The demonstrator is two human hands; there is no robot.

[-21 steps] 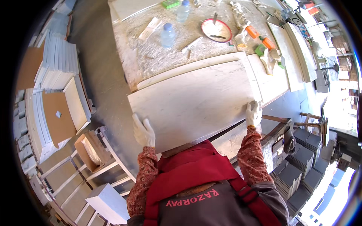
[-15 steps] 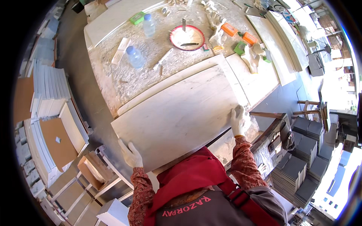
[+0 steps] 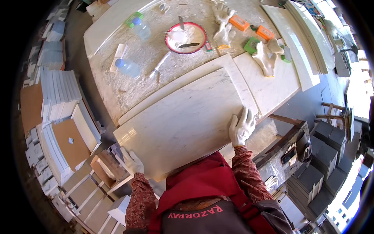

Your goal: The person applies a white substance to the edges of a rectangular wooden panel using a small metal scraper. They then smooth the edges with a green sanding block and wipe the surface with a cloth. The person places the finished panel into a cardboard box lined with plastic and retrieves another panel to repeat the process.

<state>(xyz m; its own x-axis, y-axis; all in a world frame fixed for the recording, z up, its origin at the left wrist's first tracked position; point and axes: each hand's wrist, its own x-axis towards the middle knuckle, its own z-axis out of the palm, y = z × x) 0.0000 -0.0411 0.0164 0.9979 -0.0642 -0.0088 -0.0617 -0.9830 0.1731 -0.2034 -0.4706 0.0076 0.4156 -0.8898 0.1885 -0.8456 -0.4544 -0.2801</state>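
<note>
A white marble slab (image 3: 179, 113) with faint grey veins lies in front of me on another pale slab (image 3: 212, 61), its near edge by my red apron. At its left edge my left hand (image 3: 132, 160), in a white knitted glove, grips the slab near the front. My right hand (image 3: 242, 126), gloved alike, holds the right edge, thumb on the slab's side and fingers stretched along the edge. Fingers under the slab, if any, are hidden. Light glints on the slab's left corner.
On the dusty worktable (image 3: 105, 87) stand a red-rimmed bowl (image 3: 199, 31) with a scraper, and two bottles (image 3: 128, 68). Orange boxes (image 3: 239, 22) and white gloves (image 3: 265, 58) lie to the right. Stacked panels (image 3: 60, 97) stand left; dark tiles (image 3: 311, 179) right.
The right hand has shifted slightly left along with the view, and its fingers are now straighter. The left hand stays at the slab's left edge, where a bright reflection has appeared.
</note>
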